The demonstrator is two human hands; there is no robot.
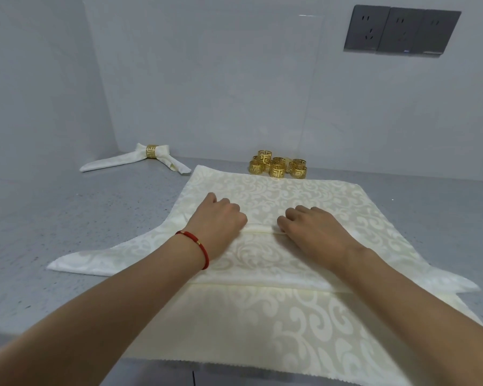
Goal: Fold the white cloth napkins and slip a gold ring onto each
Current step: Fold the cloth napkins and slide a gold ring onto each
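A white patterned napkin (pixel 332 207) lies spread on the grey counter, its near part folded up so that a fold ridge runs across its middle. My left hand (pixel 221 218) and my right hand (pixel 313 229) both pinch that ridge, fingers curled, a short gap between them. Under it lies another flat napkin (pixel 290 330), reaching the counter's front edge. Several gold rings (pixel 278 165) stand clustered just beyond the napkin's far edge. At the far left lies a folded napkin (pixel 117 162) with a gold ring (pixel 151 151) round it.
The grey speckled counter (pixel 67 218) meets white walls at the back and left. A dark socket panel (pixel 399 30) is set in the back wall, upper right. A red bracelet (pixel 198 245) is on my left wrist.
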